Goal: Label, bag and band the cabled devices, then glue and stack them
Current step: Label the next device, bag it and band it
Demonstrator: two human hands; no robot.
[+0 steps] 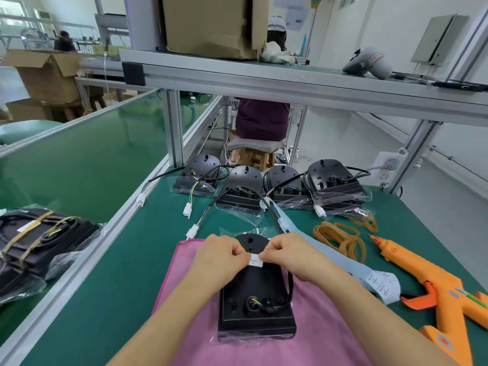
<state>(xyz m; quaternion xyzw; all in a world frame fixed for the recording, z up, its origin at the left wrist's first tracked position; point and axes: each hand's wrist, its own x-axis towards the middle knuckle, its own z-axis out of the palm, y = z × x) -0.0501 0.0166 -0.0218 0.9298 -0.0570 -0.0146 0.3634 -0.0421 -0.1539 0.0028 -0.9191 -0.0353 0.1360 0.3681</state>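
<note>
A black cabled device (255,299) lies back side up on a pink cloth (311,336), with a clear bag under it. My left hand (221,256) and my right hand (287,253) pinch a small white label (255,259) between them, just over the device's upper part. A pale blue label backing strip (324,250) trails to the right from under my right hand, ending in several white labels (381,285). Tan rubber bands (340,240) lie on the green mat (126,273). An orange glue gun (427,276) rests at the right.
Several more black devices (243,190) on clear bags stand in a row at the back, cables and white plugs trailing forward. Banded, bagged devices (39,241) are stacked on the conveyor at left. A person sits on a stool (260,154) beyond the bench. A shelf (290,80) hangs overhead.
</note>
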